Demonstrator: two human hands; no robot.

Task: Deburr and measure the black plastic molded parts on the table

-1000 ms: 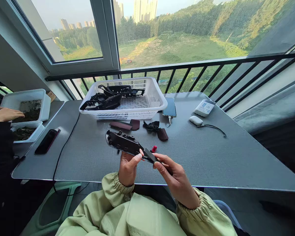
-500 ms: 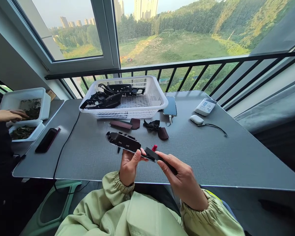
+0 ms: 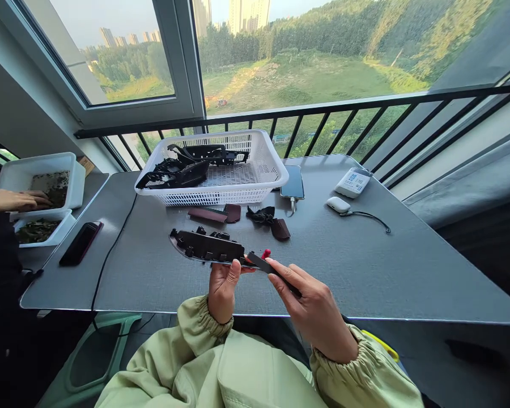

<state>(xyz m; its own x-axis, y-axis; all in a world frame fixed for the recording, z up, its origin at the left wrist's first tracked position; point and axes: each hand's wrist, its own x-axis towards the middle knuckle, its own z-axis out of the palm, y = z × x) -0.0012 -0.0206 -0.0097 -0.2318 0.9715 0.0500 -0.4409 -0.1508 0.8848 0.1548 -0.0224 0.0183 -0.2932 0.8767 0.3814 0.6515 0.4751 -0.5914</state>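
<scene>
My left hand (image 3: 223, 292) grips a long black moulded plastic trim part (image 3: 208, 246) from below, with its thumb on the near edge. My right hand (image 3: 312, 303) pinches a flat dark strip (image 3: 263, 263) between thumb and fingers. The strip's far end meets the right end of the trim part, though I cannot tell whether they are joined. A small red-tipped object (image 3: 266, 254) stands on the table just behind the strip.
A white plastic basket (image 3: 210, 195) of black parts stands on the grey table (image 3: 365, 272), with dark scraps, a phone and a white device nearby. At left, a co-worker's hand (image 3: 12, 200) rests at a white tub (image 3: 42, 181). A railing runs beyond.
The black trim part has swung from tilted to nearly level, its far end moving left. My right hand has lowered slightly. The co-worker's hand has moved further over the tub.
</scene>
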